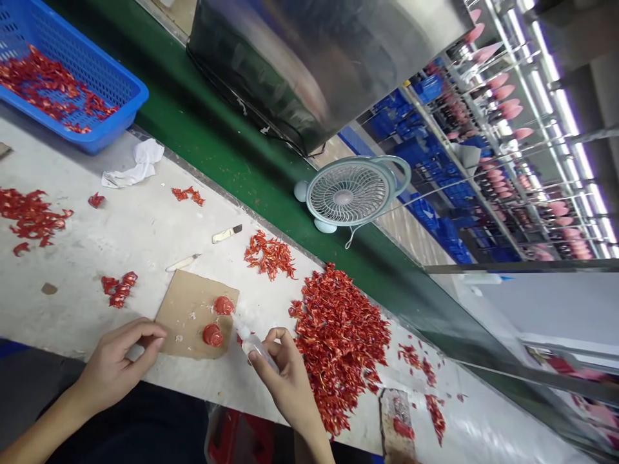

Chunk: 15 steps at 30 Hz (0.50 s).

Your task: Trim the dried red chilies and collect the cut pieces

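Note:
In my right hand (287,374) is a small clear squeeze bottle (257,350), its narrow nozzle pointing toward a red, round, cap-like piece (224,305). A second red round piece (213,335) sits beside that one on a square of brown cardboard (181,303). Pale crumbs dot the cardboard. At its near left edge, my left hand (120,357) has thumb and index finger pinched together; whatever may be between them is too small to make out. Two short knives with pale handles, one at the cardboard's far corner (184,262) and another (226,234) farther back, lie on the table.
A big heap of shiny red pointed pieces (338,335) lies right of my right hand. Smaller red piles (271,254) are spread around. A blue basket (111,122) stands far left near a crumpled white tissue (138,164). Behind are a green belt (217,161) and a fan (348,193).

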Tool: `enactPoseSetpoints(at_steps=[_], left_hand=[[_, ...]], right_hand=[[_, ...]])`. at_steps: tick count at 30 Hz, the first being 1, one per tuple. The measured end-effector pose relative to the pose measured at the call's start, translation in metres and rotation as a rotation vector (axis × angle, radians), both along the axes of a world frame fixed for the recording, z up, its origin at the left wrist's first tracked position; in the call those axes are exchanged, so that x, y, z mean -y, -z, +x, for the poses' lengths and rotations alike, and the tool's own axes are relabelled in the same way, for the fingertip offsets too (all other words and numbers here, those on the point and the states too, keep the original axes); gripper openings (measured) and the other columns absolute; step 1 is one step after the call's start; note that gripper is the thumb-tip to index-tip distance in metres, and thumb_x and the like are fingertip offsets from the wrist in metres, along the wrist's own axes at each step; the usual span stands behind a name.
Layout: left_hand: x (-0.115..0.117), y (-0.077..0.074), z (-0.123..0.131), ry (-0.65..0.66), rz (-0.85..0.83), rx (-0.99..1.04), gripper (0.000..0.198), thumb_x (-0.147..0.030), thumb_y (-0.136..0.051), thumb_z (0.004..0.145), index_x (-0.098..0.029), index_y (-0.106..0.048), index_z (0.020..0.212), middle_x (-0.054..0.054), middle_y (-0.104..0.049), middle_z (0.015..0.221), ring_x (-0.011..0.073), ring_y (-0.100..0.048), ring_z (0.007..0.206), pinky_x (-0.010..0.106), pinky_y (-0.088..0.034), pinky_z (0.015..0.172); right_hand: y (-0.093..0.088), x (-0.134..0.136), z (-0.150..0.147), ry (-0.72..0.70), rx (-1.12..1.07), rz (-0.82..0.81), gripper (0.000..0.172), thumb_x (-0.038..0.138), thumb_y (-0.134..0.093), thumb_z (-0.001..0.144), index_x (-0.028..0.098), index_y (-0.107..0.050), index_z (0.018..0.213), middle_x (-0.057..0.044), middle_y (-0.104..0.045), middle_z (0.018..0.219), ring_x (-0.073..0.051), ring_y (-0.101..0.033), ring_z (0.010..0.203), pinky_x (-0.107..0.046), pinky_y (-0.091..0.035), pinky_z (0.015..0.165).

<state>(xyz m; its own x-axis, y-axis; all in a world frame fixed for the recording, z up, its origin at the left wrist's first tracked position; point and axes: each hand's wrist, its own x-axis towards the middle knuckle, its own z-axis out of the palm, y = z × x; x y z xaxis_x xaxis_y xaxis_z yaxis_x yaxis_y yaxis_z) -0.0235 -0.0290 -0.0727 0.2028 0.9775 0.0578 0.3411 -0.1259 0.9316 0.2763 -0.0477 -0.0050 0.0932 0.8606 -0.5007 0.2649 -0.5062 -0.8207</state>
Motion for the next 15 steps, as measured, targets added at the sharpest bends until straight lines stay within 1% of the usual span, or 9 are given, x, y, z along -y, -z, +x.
enactPoseSetpoints(at_steps=[5, 10, 15], left_hand=[[-0.0003, 0.0005, 0.0003, -0.002, 0.001, 0.004, 0.006, -0.019, -0.061, 0.093, -0.022, -0.066, 0.095, -0.001, -0.071, 0.082, 0.0128, -0.067, 0.071, 0.021, -0.053, 0.067], [0.0001, 0.0013, 0.0006, -0.009, 0.004, -0.004, 0.007, -0.019, -0.061, 0.093, -0.023, -0.066, 0.095, -0.001, -0.072, 0.082, 0.0129, -0.068, 0.070, 0.021, -0.054, 0.067], [0.0007, 0.0006, 0.0004, -0.029, 0.008, -0.003, 0.006, -0.021, -0.062, 0.092, -0.023, -0.067, 0.093, -0.001, -0.072, 0.081, 0.0129, -0.068, 0.068, 0.021, -0.053, 0.066]], right_hand=[[-0.0030, -0.0065, -0.0043, -0.026, 0.013, -0.016, 0.037, 0.046, -0.071, 0.089, 0.027, -0.039, 0.092, 0.004, -0.061, 0.072, -0.016, -0.052, 0.067, -0.025, -0.036, 0.063], [-0.0029, -0.0069, -0.0041, -0.047, 0.033, -0.008, 0.037, 0.047, -0.069, 0.090, 0.027, -0.039, 0.091, 0.005, -0.058, 0.071, -0.016, -0.052, 0.068, -0.025, -0.037, 0.065], [-0.0033, -0.0067, -0.0038, -0.049, 0.092, 0.009, 0.036, 0.047, -0.072, 0.087, 0.027, -0.042, 0.089, 0.006, -0.055, 0.069, -0.015, -0.051, 0.066, -0.025, -0.039, 0.063]])
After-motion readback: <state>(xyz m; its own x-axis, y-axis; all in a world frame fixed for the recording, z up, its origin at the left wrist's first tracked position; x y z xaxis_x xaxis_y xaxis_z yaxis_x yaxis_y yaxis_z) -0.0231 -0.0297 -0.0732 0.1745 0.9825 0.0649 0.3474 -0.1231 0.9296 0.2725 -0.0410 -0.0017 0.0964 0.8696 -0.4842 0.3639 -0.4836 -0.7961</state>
